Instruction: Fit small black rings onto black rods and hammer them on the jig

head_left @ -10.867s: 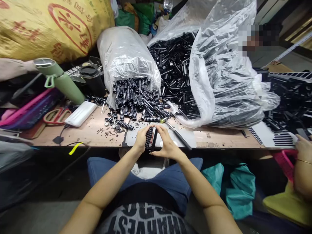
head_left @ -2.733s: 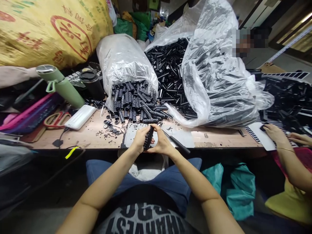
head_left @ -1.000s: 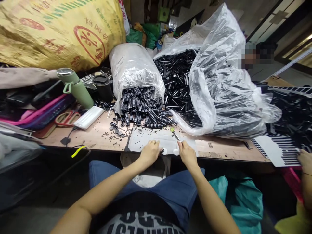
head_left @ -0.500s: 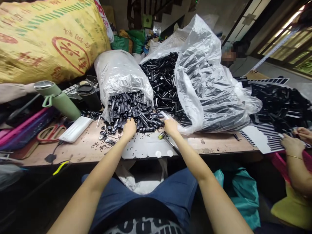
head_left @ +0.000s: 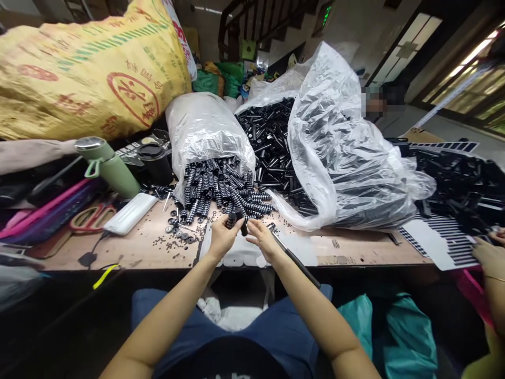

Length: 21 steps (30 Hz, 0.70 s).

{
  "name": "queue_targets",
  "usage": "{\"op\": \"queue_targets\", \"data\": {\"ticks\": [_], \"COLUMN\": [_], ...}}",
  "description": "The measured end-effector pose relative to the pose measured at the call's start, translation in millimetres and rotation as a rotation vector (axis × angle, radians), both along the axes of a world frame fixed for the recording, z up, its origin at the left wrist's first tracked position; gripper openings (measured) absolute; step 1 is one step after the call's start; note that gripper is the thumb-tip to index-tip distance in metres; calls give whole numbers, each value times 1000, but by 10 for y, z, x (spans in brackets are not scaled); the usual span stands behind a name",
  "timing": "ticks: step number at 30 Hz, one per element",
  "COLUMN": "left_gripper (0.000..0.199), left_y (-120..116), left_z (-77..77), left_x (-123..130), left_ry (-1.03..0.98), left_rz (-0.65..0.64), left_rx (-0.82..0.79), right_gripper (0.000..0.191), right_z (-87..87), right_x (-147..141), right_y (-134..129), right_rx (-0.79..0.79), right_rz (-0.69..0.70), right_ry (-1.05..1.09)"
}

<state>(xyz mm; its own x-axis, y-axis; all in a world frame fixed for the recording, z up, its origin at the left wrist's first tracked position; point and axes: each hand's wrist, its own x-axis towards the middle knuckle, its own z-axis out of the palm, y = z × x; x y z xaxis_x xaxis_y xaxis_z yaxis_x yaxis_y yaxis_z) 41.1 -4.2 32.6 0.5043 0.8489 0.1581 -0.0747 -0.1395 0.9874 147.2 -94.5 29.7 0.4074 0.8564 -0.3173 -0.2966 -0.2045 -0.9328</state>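
Note:
My left hand (head_left: 224,235) is closed around dark ribbed cylindrical pieces (head_left: 235,215), raised above the front of the bench. Just to their right, my right hand (head_left: 263,239) has its fingers apart. Its fingertips come close to the pieces; whether they touch I cannot tell. Behind both hands, many black-and-white ribbed cylinders (head_left: 221,181) spill from a clear plastic bag (head_left: 209,123). A tool with a metal end and long black handle (head_left: 298,260) lies beside my right wrist, its handle sticking out past the bench edge.
Black washers (head_left: 179,231) and tiny dark bits lie left of my hands. A white power bank (head_left: 131,213), red scissors (head_left: 92,217) and green flask (head_left: 112,168) stand farther left. A large plastic bag (head_left: 347,158) holds black tubes. A co-worker's hand (head_left: 489,255) is far right.
Both hands have drawn back from the ribbed pile and come together nearer me. My left hand now lifts dark ribbed pieces; my right hand has left the bag's edge. The view has shifted slightly.

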Motion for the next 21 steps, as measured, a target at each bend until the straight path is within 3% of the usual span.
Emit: {"op": "queue_targets", "data": {"ticks": [3,5,7,9,12,17,21], "left_gripper": [17,15,25,36,47,55,46], "left_y": [-41,-57,-62,-58,-64,-153,-222], "left_z": [-64,-91,-85,-51,11,52,58], "left_x": [-86,-134,-177,-218,-262,-226,-168], "left_ry": [7,-6,-56,-132,-191,-158,-209], "left_rz": [-37,-77,-99,-148,-225,-232,-163], "left_rx": [345,349,156,-121,-408,-569,-616], "right_gripper": [54,55,59,80,109,111,111], "right_z": [42,48,27,1,28,241,317], "right_x": [-123,-137,-93,-18,47,-90,-195], "right_y": [54,85,72,-7,-208,-406,-371], "right_rx": [-8,8,21,37,116,330,392], "right_rz": [37,50,-50,-146,-96,184,290], "right_ry": [216,242,77,-215,-625,-1066,-1186]}}
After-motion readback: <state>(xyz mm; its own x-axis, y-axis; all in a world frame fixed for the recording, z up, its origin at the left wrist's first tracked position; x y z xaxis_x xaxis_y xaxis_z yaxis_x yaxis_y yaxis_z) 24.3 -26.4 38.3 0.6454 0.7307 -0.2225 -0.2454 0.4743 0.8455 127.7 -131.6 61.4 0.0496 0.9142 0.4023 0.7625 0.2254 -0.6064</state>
